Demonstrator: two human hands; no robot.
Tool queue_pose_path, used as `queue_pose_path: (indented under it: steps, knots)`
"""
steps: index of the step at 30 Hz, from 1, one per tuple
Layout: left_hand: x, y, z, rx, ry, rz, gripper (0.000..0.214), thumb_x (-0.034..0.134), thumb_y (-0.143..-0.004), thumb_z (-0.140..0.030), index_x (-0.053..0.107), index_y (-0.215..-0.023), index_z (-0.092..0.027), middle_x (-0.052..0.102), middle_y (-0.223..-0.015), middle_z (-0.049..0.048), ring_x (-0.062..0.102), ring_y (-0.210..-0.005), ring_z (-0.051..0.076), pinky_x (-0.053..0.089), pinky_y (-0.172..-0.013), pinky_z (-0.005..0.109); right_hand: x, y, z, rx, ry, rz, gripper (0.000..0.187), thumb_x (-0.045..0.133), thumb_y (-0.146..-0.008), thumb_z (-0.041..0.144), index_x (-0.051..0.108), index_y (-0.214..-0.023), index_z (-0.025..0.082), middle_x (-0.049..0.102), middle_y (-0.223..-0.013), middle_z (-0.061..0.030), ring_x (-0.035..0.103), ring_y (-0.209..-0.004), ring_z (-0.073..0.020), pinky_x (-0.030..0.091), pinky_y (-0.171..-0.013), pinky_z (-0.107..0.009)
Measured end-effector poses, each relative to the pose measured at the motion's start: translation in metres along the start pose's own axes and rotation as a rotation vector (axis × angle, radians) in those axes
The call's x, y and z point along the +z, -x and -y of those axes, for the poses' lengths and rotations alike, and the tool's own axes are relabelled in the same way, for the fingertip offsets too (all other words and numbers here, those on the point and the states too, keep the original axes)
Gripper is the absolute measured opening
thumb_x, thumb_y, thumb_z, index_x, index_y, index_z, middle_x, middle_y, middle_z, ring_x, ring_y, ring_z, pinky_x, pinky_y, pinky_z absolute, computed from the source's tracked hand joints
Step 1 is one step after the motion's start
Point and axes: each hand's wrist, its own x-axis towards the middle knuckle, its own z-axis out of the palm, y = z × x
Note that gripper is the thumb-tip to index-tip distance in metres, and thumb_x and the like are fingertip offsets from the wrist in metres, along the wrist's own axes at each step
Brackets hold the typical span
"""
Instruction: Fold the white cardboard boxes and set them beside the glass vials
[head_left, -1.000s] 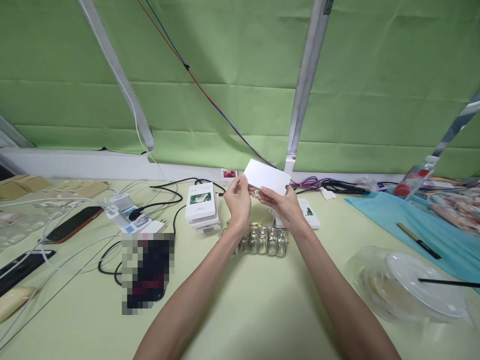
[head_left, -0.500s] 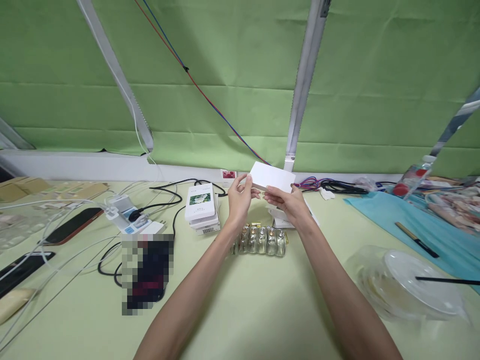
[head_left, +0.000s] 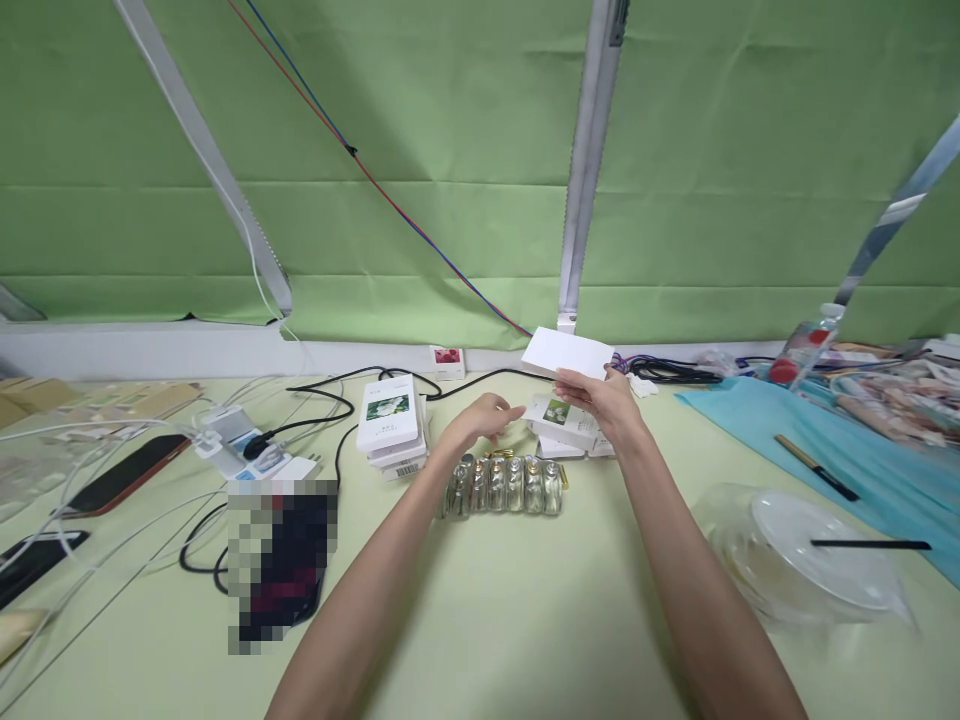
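Observation:
My right hand (head_left: 600, 403) grips a plain white box (head_left: 568, 353), holding it up over a small pile of white boxes with a flower picture (head_left: 564, 418). My left hand (head_left: 480, 420) has come off the box; it hovers with fingers stretched out toward that pile, just above a row of small glass vials (head_left: 501, 485) lying on the pale green table (head_left: 525, 620). Another stack of flower-printed boxes (head_left: 390, 420) stands to the left of my left hand.
Cables, a power strip (head_left: 247, 450) and phones (head_left: 124, 473) lie at the left. A clear plastic lidded container (head_left: 814, 560) sits at the right, with a blue cloth (head_left: 862, 460) and a bottle (head_left: 806, 350) behind it. A green sheet hangs at the back.
My left hand let go of the white box and dropped toward the table. My right hand carried the box slightly right. The view shifted a little.

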Motion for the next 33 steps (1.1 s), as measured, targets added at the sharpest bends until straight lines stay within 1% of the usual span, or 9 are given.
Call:
queue_pose_path:
  steps: [1, 4, 7, 12, 16, 19, 24, 29, 33]
  knots:
    - [0.002, -0.006, 0.0, -0.018, -0.037, 0.011, 0.045, 0.096, -0.045, -0.04, 0.064, -0.065, -0.015, 0.067, -0.056, 0.0062, 0.058, -0.044, 0.018, 0.04, -0.043, 0.025, -0.001, 0.0, 0.001, 0.005, 0.018, -0.006, 0.034, 0.087, -0.067, 0.013, 0.06, -0.088, 0.016, 0.077, -0.068, -0.0062, 0.074, -0.056, -0.0161, 0.064, -0.058, -0.022]
    - [0.01, -0.024, -0.003, -0.059, -0.13, -0.005, 0.045, 0.093, -0.05, -0.047, 0.06, -0.06, -0.018, 0.061, -0.048, 0.0043, 0.048, -0.035, 0.015, 0.037, -0.043, 0.028, -0.003, 0.0, 0.002, 0.02, 0.042, -0.009, 0.034, 0.086, -0.068, 0.013, 0.061, -0.09, 0.016, 0.077, -0.068, -0.0073, 0.073, -0.054, -0.0157, 0.063, -0.053, -0.021]
    - [0.02, -0.038, -0.007, -0.105, -0.199, -0.018, 0.046, 0.093, -0.051, -0.048, 0.058, -0.06, -0.019, 0.055, -0.042, 0.0029, 0.046, -0.034, 0.017, 0.037, -0.044, 0.03, -0.001, 0.002, 0.004, 0.025, 0.061, -0.015, 0.037, 0.086, -0.068, 0.013, 0.06, -0.093, 0.016, 0.078, -0.07, -0.0071, 0.072, -0.053, -0.0154, 0.062, -0.053, -0.022]
    - [0.031, -0.046, -0.009, -0.148, -0.238, 0.017, 0.049, 0.094, -0.05, -0.048, 0.06, -0.066, -0.018, 0.052, -0.042, -0.0001, 0.044, -0.036, 0.014, 0.037, -0.046, 0.029, 0.0, 0.003, 0.004, 0.009, 0.085, -0.013, 0.038, 0.087, -0.068, 0.015, 0.059, -0.094, 0.016, 0.078, -0.071, -0.0065, 0.072, -0.054, -0.0147, 0.062, -0.054, -0.022]
    - [0.031, -0.041, -0.012, -0.135, -0.238, 0.034, 0.048, 0.095, -0.051, -0.042, 0.061, -0.073, -0.016, 0.05, -0.045, -0.0032, 0.046, -0.043, 0.014, 0.037, -0.049, 0.028, 0.001, 0.003, 0.004, 0.001, 0.101, -0.026, 0.033, 0.085, -0.071, 0.015, 0.058, -0.091, 0.016, 0.078, -0.071, -0.0063, 0.071, -0.054, -0.0142, 0.063, -0.055, -0.022]
    - [0.031, -0.036, -0.014, -0.117, -0.239, 0.05, 0.043, 0.094, -0.055, -0.032, 0.058, -0.072, -0.016, 0.047, -0.046, -0.0046, 0.046, -0.046, 0.013, 0.036, -0.05, 0.027, 0.002, 0.003, 0.005, 0.0, 0.101, -0.033, 0.033, 0.084, -0.072, 0.014, 0.058, -0.092, 0.016, 0.078, -0.071, -0.0062, 0.071, -0.055, -0.0143, 0.063, -0.055, -0.023]
    - [0.035, -0.023, -0.019, -0.053, -0.21, 0.078, 0.033, 0.079, -0.074, -0.02, 0.047, -0.07, -0.02, 0.043, -0.05, -0.007, 0.043, -0.048, 0.01, 0.034, -0.049, 0.023, 0.004, 0.005, 0.008, -0.002, 0.067, -0.05, 0.041, 0.085, -0.07, 0.014, 0.055, -0.096, 0.019, 0.077, -0.068, -0.0036, 0.07, -0.053, -0.0141, 0.063, -0.056, -0.024]
    - [0.034, -0.003, -0.032, 0.094, -0.171, 0.082, 0.024, 0.062, -0.088, -0.02, 0.041, -0.079, -0.022, 0.053, -0.06, -0.0039, 0.05, -0.051, 0.011, 0.033, -0.047, 0.021, 0.006, 0.01, 0.014, -0.042, 0.049, -0.035, 0.036, 0.087, -0.067, 0.016, 0.059, -0.091, 0.017, 0.077, -0.07, -0.0041, 0.069, -0.054, -0.0135, 0.062, -0.055, -0.022]
    - [0.022, 0.018, -0.045, 0.255, -0.175, 0.034, 0.021, 0.056, -0.093, -0.024, 0.038, -0.084, -0.023, 0.057, -0.07, -0.0034, 0.052, -0.053, 0.01, 0.035, -0.05, 0.022, 0.008, 0.015, 0.021, -0.09, -0.001, -0.009, 0.034, 0.087, -0.067, 0.018, 0.062, -0.091, 0.015, 0.078, -0.073, -0.0054, 0.07, -0.057, -0.0132, 0.061, -0.058, -0.022]
